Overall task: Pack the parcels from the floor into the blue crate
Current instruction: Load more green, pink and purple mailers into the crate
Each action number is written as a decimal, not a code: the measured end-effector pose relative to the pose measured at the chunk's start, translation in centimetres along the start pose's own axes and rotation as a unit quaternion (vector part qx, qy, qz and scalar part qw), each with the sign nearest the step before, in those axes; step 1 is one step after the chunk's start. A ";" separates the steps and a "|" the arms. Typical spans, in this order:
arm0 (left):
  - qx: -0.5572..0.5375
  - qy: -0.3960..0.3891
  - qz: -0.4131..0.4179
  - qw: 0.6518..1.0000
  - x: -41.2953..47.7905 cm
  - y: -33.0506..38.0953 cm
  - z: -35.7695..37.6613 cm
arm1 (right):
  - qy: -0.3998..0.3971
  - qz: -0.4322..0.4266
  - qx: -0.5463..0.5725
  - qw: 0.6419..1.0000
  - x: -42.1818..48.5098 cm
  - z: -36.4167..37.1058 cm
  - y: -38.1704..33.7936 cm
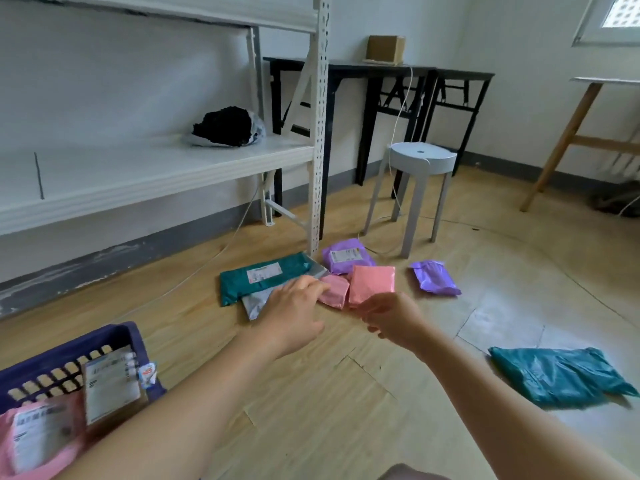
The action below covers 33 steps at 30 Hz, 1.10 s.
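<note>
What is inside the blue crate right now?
A pink parcel with a white label and a brown labelled parcel lie in the blue crate; a small white packet sits at its rim. Anything beneath them is covered.

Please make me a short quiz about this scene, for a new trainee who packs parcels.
1. True or false: the blue plastic crate holds no parcels yet.
2. Which parcel lies alone on the wooden floor at the far right? A. yellow paper envelope B. crumpled teal plastic bag C. white carton
3. How many purple plastic parcels lie on the floor?
Key: 1 false; 2 B; 3 two.
</note>
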<state>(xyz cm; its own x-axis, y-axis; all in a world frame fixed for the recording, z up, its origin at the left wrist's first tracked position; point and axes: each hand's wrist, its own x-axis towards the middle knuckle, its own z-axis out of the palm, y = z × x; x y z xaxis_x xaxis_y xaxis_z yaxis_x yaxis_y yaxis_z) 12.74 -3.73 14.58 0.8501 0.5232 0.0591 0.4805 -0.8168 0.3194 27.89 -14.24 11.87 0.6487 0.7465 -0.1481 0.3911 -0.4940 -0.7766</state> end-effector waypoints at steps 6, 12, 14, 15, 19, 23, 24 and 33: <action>-0.011 -0.019 0.021 1.000 7.0 1.4 5.1 | 0.034 0.062 0.048 0.996 5.1 -1.1 5.2; -0.030 -0.058 0.017 0.998 15.7 0.4 12.0 | 0.071 0.118 0.076 0.988 13.2 -0.2 10.9; -0.033 -0.068 0.013 0.997 18.4 -0.6 14.2 | 0.082 0.132 0.080 0.985 16.0 0.6 12.7; -0.040 -0.068 0.010 0.997 19.6 -1.1 15.0 | 0.087 0.139 0.087 0.983 17.3 0.9 13.5; -0.064 -0.084 -0.015 0.994 22.6 -2.7 18.7 | 0.101 0.194 0.140 0.966 21.6 2.6 16.5; -0.074 -0.105 -0.034 0.991 25.7 -4.0 21.8 | 0.123 0.241 0.206 0.940 26.4 3.5 18.8; -0.076 -0.105 -0.038 0.991 26.5 -4.2 22.5 | 0.128 0.252 0.223 0.933 27.7 3.7 19.6; -0.070 -0.105 -0.065 0.990 30.6 -6.6 27.9 | 0.128 0.309 0.268 0.903 34.8 5.3 24.6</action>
<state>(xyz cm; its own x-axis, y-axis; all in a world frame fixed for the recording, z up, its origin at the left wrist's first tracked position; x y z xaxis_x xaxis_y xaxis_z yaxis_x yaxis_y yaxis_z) 41.58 10.87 -12.14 0.8161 0.5479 -0.1840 0.5669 -0.6967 0.4396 56.65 1.91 -15.63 0.7918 0.2394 -0.5619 -0.4258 -0.4432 -0.7888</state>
